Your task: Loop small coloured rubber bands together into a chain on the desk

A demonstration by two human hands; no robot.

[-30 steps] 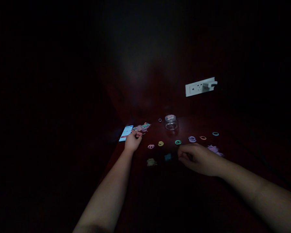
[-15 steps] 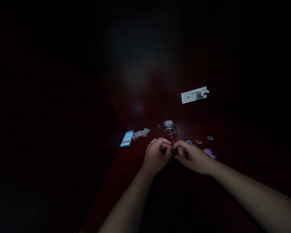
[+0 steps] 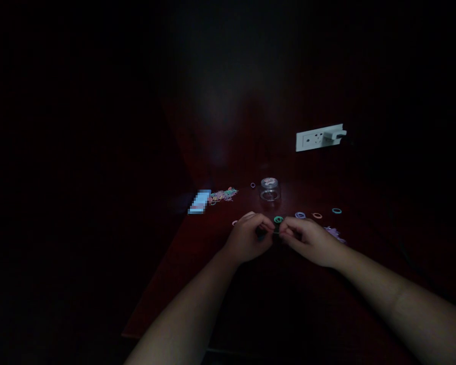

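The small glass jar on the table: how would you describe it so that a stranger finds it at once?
Start at the white wall socket and look down and left to the dark red table. The small glass jar stands there upright, beyond both hands. Unlike the flat coloured rings around it, it is clear and tall.

Left hand (image 3: pixel 247 239) and right hand (image 3: pixel 307 240) fingertip to fingertip above dark red table (image 3: pixel 197 263).
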